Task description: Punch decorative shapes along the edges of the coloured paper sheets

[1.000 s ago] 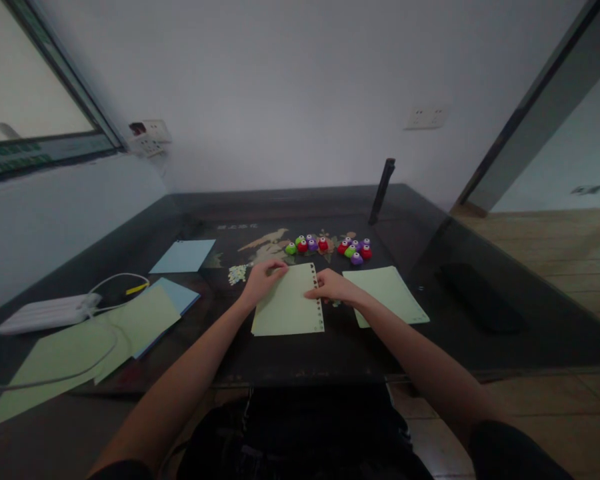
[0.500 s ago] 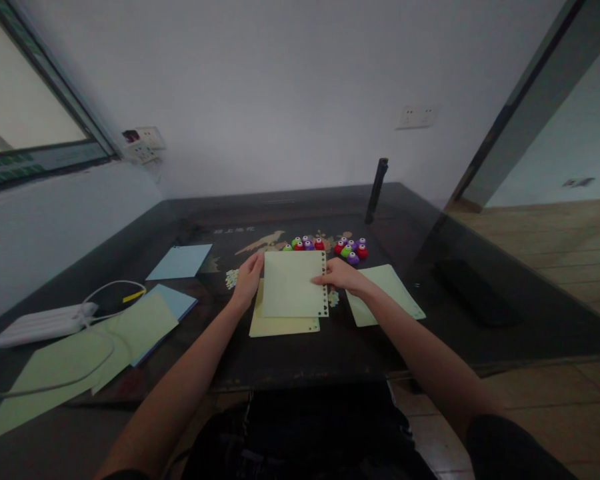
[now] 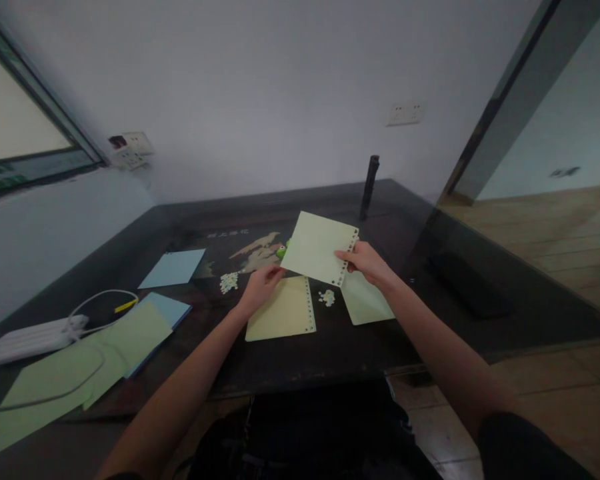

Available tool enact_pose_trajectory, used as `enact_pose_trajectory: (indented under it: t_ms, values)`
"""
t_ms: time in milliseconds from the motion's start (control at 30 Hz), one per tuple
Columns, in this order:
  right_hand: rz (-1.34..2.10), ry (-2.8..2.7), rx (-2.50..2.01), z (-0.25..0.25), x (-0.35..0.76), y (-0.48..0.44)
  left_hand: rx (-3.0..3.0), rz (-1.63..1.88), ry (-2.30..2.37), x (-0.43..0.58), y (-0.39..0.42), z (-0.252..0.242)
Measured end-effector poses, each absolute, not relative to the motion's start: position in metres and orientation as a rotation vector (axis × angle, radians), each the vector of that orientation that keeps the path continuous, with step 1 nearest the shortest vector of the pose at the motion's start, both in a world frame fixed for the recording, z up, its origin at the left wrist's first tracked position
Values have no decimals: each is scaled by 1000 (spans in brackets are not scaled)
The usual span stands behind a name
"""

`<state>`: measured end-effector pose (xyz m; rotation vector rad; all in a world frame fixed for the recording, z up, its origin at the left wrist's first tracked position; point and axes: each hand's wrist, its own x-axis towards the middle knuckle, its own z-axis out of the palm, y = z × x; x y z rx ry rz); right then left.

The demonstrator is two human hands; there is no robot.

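Observation:
My right hand (image 3: 370, 263) grips a pale green sheet of paper (image 3: 317, 247) by its edge with a row of punched holes, thumb on top. The sheet is raised and tilted above the table. At its lower left corner, my left hand (image 3: 263, 287) has its fingers pinched together on the paper. Below lies a pale yellow sheet (image 3: 280, 312), also punched along its right edge. Another pale green sheet (image 3: 367, 303) lies partly under the raised one and my right forearm. A green toy piece (image 3: 281, 251) peeks out behind the raised sheet.
Small piles of bits lie at left (image 3: 229, 282) and right (image 3: 327, 297) of the yellow sheet. Blue sheet (image 3: 174, 268), green papers (image 3: 65, 370), white power strip (image 3: 33, 339) with cable occupy the left. A black upright object (image 3: 369, 188) and dark flat object (image 3: 467, 287) are right.
The pale green sheet has been lifted away from the yellow one, up and to the right, and turned. Both hands went with it. It now hides most of the coloured toy pieces.

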<state>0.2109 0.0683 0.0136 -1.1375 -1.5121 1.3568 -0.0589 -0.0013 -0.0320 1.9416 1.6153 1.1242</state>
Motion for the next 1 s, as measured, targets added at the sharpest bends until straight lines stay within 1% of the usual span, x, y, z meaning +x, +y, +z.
enact_pose_trajectory:
  t_ms: [233, 333, 433, 567, 733, 1000]
  values:
    - [1317, -1375, -1186, 6, 227, 66, 1820, 1218, 1549, -56, 28, -29]
    - [1303, -1340, -1195, 6, 231, 68, 1794, 1285, 1656, -51, 45, -26]
    - [1287, -1282, -1182, 4, 239, 70, 1929, 1273, 1831, -46, 63, -25]
    - [1235, -1170, -1177, -1, 253, 73, 2055, 1153, 2046, -39, 82, -29]
    - [1225, -1105, -1129, -5, 264, 77, 2138, 877, 2222, -31, 91, -35]
    - [1294, -1039, -1168, -2, 257, 72, 2282, 585, 2322, -25, 93, -33]
